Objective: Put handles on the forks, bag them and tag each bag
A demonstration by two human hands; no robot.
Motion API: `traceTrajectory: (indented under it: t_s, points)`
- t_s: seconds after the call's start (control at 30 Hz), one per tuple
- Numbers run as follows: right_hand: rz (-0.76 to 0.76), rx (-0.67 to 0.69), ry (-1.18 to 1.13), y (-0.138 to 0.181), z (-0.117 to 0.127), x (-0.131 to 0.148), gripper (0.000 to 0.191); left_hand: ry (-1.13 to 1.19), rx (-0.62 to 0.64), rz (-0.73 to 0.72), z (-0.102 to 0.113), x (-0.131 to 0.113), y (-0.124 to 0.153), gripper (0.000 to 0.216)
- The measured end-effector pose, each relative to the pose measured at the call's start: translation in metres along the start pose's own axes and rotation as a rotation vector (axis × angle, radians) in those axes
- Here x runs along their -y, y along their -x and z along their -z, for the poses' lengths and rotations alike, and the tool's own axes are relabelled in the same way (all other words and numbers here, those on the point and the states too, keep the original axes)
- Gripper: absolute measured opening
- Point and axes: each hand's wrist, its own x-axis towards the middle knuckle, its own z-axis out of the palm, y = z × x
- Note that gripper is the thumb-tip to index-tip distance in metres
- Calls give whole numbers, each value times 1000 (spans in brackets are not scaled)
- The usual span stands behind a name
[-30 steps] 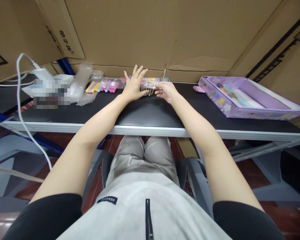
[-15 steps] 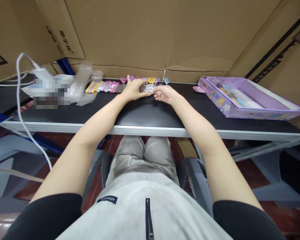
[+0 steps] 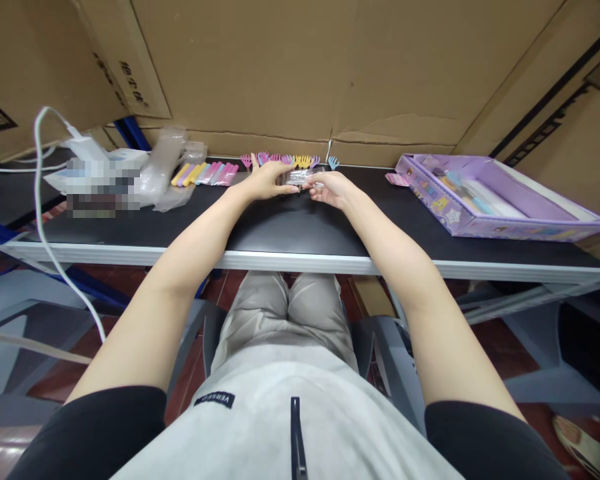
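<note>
A clear, shiny plastic bag (image 3: pixel 299 177) lies on the black tabletop between my hands. My left hand (image 3: pixel 264 181) holds its left side, thumb along the near edge and fingers over the far side. At the right end, my right hand (image 3: pixel 331 189) pinches the bag with thumb and fingertips, its other fingers curled. The bag's contents are too small to make out. Just behind it stands a row of small claw-shaped heads in pink, purple, yellow (image 3: pixel 303 161) and blue (image 3: pixel 333 163). Several coloured sticks (image 3: pixel 205 174) lie side by side left of my left hand.
On the right sits a purple open box (image 3: pixel 510 227) with items inside, a small pink packet (image 3: pixel 397 179) beside it. Clear plastic bags (image 3: pixel 163 170) and a white device with a cable (image 3: pixel 40 187) occupy the left. Cardboard (image 3: pixel 280 73) walls the back.
My left hand has shifted very slightly on the bag; my right hand keeps its pinch. A shoe has appeared at the lower right.
</note>
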Motion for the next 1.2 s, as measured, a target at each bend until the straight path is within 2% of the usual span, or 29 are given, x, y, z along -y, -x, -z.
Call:
traceTrajectory:
  t_s: [0.4, 0.7, 1.0, 1.1, 1.2]
  points:
    - [4, -25, 44, 7, -4, 1, 27, 8, -15, 31, -6, 1, -1, 56]
    - [20, -9, 102, 8, -4, 1, 29, 34, -53, 30, -5, 5, -2, 59]
    - [43, -22, 191, 0, 1, 1, 25, -36, -12, 54, -3, 7, -2, 51]
    - [73, -82, 255, -7, 8, 3, 20, -43, -10, 61, -3, 11, -4, 49]
    - [190, -279, 486, -14, 21, 5, 17, -45, -12, 71, -3, 13, -4, 48]
